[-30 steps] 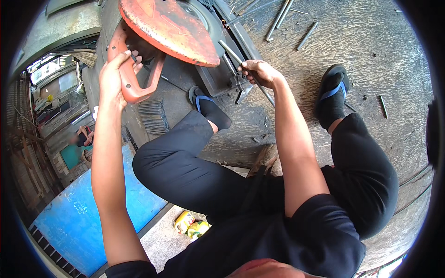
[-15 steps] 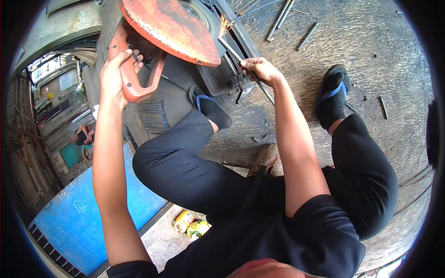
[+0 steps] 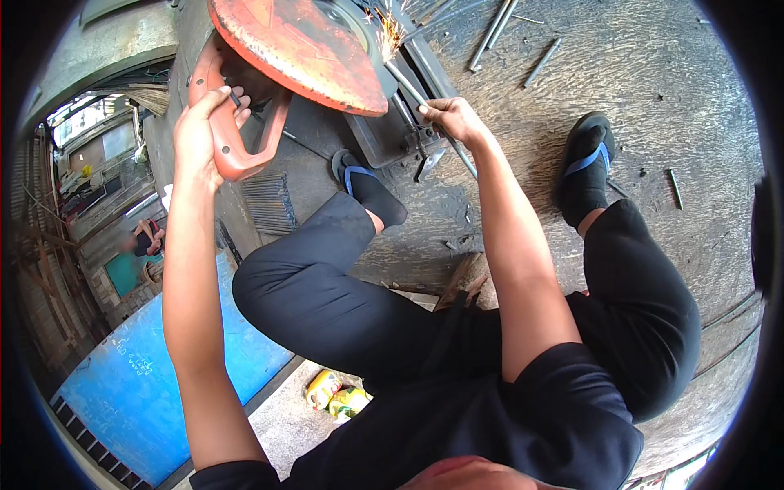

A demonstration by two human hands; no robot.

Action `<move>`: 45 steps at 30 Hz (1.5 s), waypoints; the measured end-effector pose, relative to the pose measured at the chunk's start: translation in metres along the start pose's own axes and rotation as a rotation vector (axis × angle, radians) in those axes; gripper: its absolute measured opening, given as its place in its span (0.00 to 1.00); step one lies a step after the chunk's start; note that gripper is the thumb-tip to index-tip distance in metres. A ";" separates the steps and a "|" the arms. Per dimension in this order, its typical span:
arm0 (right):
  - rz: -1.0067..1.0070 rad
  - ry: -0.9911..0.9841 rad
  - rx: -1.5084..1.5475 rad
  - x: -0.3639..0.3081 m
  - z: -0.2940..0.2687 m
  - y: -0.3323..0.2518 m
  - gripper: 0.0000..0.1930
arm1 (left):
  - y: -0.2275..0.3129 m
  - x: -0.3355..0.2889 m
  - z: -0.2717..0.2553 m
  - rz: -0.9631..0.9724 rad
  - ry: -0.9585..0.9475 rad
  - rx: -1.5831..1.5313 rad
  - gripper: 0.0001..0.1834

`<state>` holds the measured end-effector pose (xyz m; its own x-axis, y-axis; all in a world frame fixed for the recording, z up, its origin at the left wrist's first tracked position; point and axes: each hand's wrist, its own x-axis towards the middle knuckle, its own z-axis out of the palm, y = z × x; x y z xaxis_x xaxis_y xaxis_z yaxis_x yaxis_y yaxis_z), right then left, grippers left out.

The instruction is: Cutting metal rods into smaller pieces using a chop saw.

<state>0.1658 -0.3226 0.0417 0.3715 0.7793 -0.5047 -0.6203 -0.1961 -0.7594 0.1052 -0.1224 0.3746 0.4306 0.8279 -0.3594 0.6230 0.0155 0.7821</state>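
My left hand (image 3: pixel 200 135) is wrapped round the orange loop handle (image 3: pixel 233 151) of a cut-off saw, a finger on the dark trigger. The saw's worn orange-red blade guard (image 3: pixel 302 53) covers much of its grey disc (image 3: pixel 347 20). In my right hand (image 3: pixel 456 121) is a long thin metal rod (image 3: pixel 403 79), which slants from the disc back under my forearm. Orange sparks (image 3: pixel 390 34) spray where the rod's far end meets the disc. Under the rod lies the saw's dark base (image 3: pixel 380 135) with a small clamp.
Cut rod pieces (image 3: pixel 541 63) lie on the worn floor at the far right. Beside my left foot is a row of short rods (image 3: pixel 269 204). A blue panel (image 3: pixel 139 367) stands at left, yellow packets (image 3: pixel 335 396) near my lap. Another person (image 3: pixel 147 238) sits far left.
The sparks at the disc have grown larger and brighter. My right hand has shifted slightly left and up with the rod; my left hand and the saw have barely moved.
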 end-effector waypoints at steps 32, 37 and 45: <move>0.282 -0.280 0.362 -0.009 -0.018 -0.010 0.21 | 0.000 -0.002 0.004 0.015 0.023 -0.024 0.17; 0.232 -0.239 0.365 -0.011 -0.007 -0.011 0.17 | -0.001 -0.001 0.002 0.024 0.019 -0.029 0.18; 0.201 -0.230 0.369 -0.002 -0.002 -0.003 0.15 | -0.001 -0.001 0.003 0.035 0.010 -0.018 0.19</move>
<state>0.1680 -0.3249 0.0446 0.0824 0.8674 -0.4908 -0.8835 -0.1643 -0.4386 0.1063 -0.1252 0.3726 0.4449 0.8339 -0.3265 0.5956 -0.0033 0.8033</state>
